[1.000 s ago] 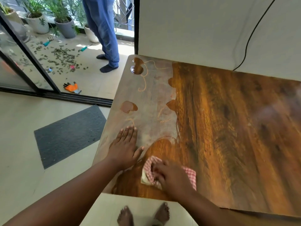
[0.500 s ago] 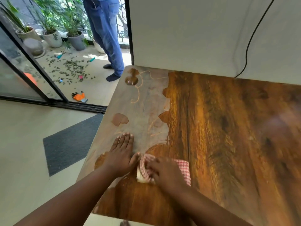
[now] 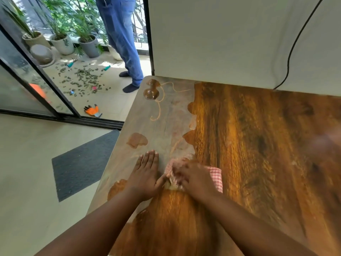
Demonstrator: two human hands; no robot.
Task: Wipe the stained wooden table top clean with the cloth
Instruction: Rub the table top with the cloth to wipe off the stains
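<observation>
Far left: sliding glass door point(image 3: 27, 85), open onto a patio; potted plants point(image 3: 62, 43) along the back, dry leaves point(image 3: 83, 76) scattered over the tiles, an orange glove point(image 3: 91, 110) lying near the door track. Dark floor mat point(image 3: 83, 163) indoors, just beside the table's left edge. Legs in blue jeans point(image 3: 121, 37) standing at the doorway, beyond the table's far left corner.

Table top point(image 3: 258, 145): left strip covered by a pale grey film point(image 3: 162, 122), with brown puddles point(image 3: 151, 90) at the far corner, a smaller brown patch point(image 3: 137, 140) midway down, thin orange squiggles between. Right of the film, dark glossy wood, seemingly already clean.

Left hand point(image 3: 145, 174): flat on the film near the front edge, fingers straight and together, holding nothing, apparently bracing.

Cloth point(image 3: 215, 176): red-and-white check, bunched, on the table at the border between film and clean wood, touching the left thumb.

Right hand point(image 3: 193, 179): on top of the cloth, pressing it down; blurred, so finger curl impossible to tell.

Step in hand, as judged: mid-wipe, working the film's near edge. Roughly the left quarter not yet done.

Next move, as judged: firm strokes away and leftward through the film to the far puddles; lifting the left hand off the dirty patch; refolding the cloth when soiled.

Far right: black cable point(image 3: 295, 43) hanging down the white wall point(image 3: 221, 34).
</observation>
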